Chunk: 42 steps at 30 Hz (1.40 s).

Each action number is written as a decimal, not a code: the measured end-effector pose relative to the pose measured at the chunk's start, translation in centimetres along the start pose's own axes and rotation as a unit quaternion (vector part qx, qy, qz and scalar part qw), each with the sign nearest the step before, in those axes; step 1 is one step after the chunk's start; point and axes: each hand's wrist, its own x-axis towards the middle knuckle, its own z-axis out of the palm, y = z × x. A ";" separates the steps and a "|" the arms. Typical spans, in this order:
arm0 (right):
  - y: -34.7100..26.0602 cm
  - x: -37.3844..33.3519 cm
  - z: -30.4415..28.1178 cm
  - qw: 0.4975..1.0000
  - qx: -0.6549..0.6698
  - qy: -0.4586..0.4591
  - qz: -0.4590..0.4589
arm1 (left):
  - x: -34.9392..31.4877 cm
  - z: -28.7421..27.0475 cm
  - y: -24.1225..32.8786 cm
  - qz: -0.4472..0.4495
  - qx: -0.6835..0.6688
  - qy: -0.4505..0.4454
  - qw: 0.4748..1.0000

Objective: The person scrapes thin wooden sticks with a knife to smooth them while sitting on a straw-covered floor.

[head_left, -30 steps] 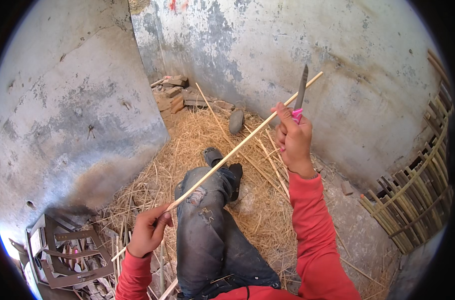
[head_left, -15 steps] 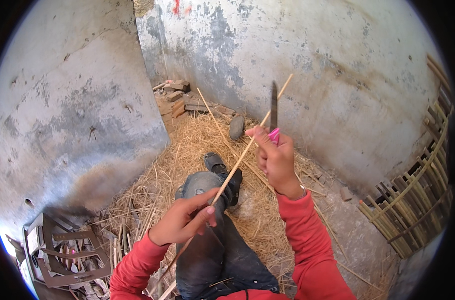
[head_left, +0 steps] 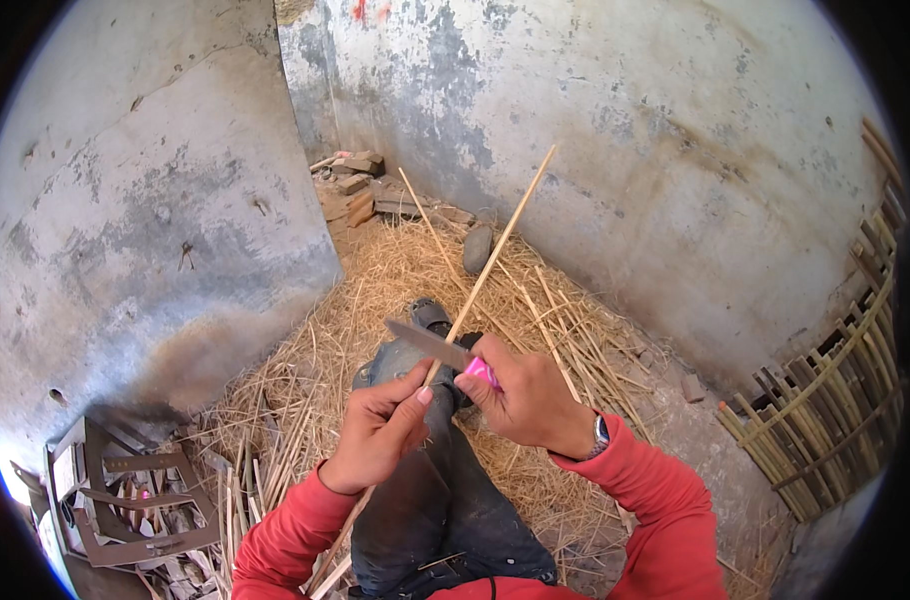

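My left hand [head_left: 382, 432] is closed around a long, thin pale strip of bamboo [head_left: 513, 222] that slants up and away over my legs. Below that hand the strip's lower end passes under my forearm. In my right hand [head_left: 531, 396] is a knife [head_left: 427, 343] with a pink handle, its fingers wrapped round the grip. The knife's grey blade points left and lies across the strip just beyond my left fingers. Whether the edge bites into the strip I cannot tell.
Straw and loose strips [head_left: 395, 270] cover the floor. A brown frame [head_left: 145, 500] stands at lower left, a slatted bamboo panel [head_left: 825, 420] leans at right. Bricks [head_left: 360, 185] and a grey stone [head_left: 477, 250] lie by the peeling wall [head_left: 615, 200].
My right hand has come down and toward me from higher along the strip. The knife, upright before, now lies across the strip near my left hand.
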 end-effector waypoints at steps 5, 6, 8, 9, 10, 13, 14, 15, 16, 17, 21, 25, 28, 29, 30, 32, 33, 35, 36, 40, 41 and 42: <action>1.5 0.0 -0.2 0.995 -0.084 -0.029 -0.051 | -0.9 1.0 -0.2 -0.008 -0.046 0.000 0.999; 2.0 0.4 -0.4 0.995 -0.084 -0.029 -0.049 | -1.3 1.4 0.1 -0.011 -0.010 0.016 1.000; 3.1 2.1 -1.4 0.998 -0.061 0.014 0.005 | -1.9 1.6 0.2 -0.015 0.026 0.032 0.999; 3.6 3.1 -1.6 0.998 -0.047 0.025 0.017 | -2.6 1.4 0.0 -0.008 0.052 0.040 0.998; 4.3 4.0 -2.1 0.998 -0.041 0.037 0.030 | -3.1 1.3 -0.2 0.000 0.073 0.043 0.996; 9.1 6.5 -5.6 0.983 -0.073 0.108 0.132 | -4.7 1.6 -0.3 -0.028 0.101 0.026 0.994; 11.2 7.0 -6.6 0.973 -0.099 0.137 0.159 | -5.5 1.6 -0.4 -0.028 0.103 0.026 0.994; 12.7 6.9 -7.9 0.972 -0.101 0.140 0.158 | -6.2 1.5 -0.6 -0.031 0.089 0.018 0.995; 13.4 7.0 -8.7 0.971 -0.080 0.146 0.169 | -6.6 1.2 -0.7 -0.035 0.077 0.015 0.996; 14.0 7.0 -9.0 0.970 -0.060 0.153 0.179 | -6.6 0.9 -0.6 -0.034 0.078 0.015 0.996; 10.9 4.5 -7.6 0.981 0.004 0.114 0.157 | -6.0 0.2 -0.8 -0.026 -0.014 0.050 0.998; 1.7 0.5 -1.2 0.992 0.096 -0.038 0.067 | -5.0 1.2 -0.5 -0.037 -0.005 0.077 0.996; -1.0 -2.5 0.5 0.993 0.055 -0.094 0.036 | -4.4 2.7 -1.2 -0.015 0.035 0.106 0.994; -1.3 -2.9 0.6 0.992 0.029 -0.119 0.023 | -4.4 3.3 -1.4 -0.017 0.035 0.104 0.994; -1.0 -3.0 0.6 0.992 0.029 -0.118 0.025 | -4.6 4.0 -1.6 -0.001 0.044 0.123 0.991; 0.0 -2.5 0.4 0.994 -0.005 -0.111 -0.006 | -4.7 5.3 -1.5 0.012 0.030 0.150 0.988; 0.4 -2.1 0.5 0.994 -0.005 -0.111 -0.005 | -4.7 5.5 -1.3 0.011 0.030 0.150 0.988; 1.6 -0.8 0.8 1.000 -0.009 -0.016 0.011 | -4.8 5.8 -1.4 -0.015 0.007 0.160 0.987; 3.2 0.8 0.3 0.999 0.005 0.048 0.018 | -5.3 6.1 -1.7 -0.018 0.006 0.161 0.987; 14.5 6.3 -7.0 0.966 -0.057 0.141 0.207 | -8.6 7.8 -2.6 -0.049 0.004 0.110 0.993; 15.8 6.1 -8.3 0.965 -0.060 0.146 0.209 | -8.9 8.0 -2.4 -0.066 -0.039 0.100 0.992; 16.7 6.1 -9.1 0.961 -0.047 0.195 0.191 | -8.9 8.0 -2.0 -0.058 -0.063 0.102 0.991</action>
